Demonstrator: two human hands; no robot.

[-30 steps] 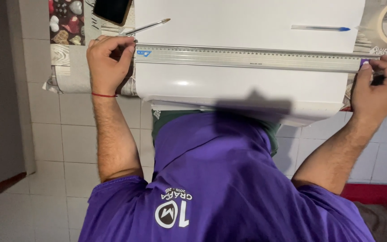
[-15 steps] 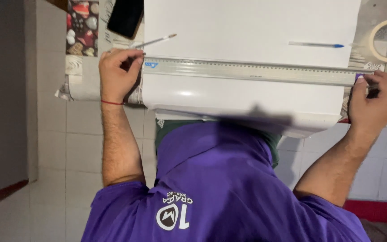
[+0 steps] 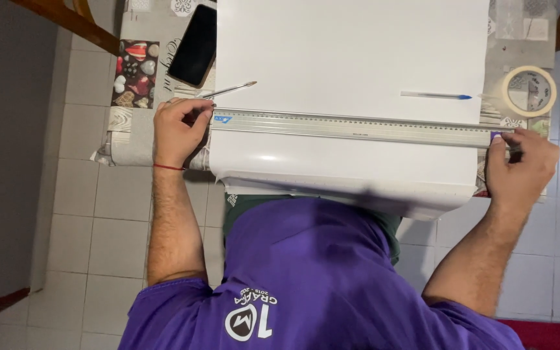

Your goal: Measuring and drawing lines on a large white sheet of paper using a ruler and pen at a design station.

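Aluminium in appearance, the long grey metal ruler [image 3: 358,127] lay flat across a large white sheet of card [image 3: 351,58], spanning nearly its full width on a table covered with a patterned cloth [image 3: 134,71]. Judged from its thin, straight profile, the ruler would be stiff and light, liable to slide on the smooth sheet unless pressed down at both ends; the sheet itself looked flexible, its near edge curling over the table rim toward the person's purple shirt [image 3: 319,285]. The left hand [image 3: 177,129] rested at the ruler's left end, fingers curled down and pinching a slim silver pencil-like tool [image 3: 228,90] whose tip pointed up and to the right. The right hand [image 3: 520,165] lay at the right end, fingers bent over the ruler's tip; whether it gripped or merely pressed could not be told. A blue-capped clear pen [image 3: 435,96] lay on the sheet above the ruler, a roll of beige tape [image 3: 529,91] stood beside the sheet's right edge, and a black phone [image 3: 194,45] lay to its left.
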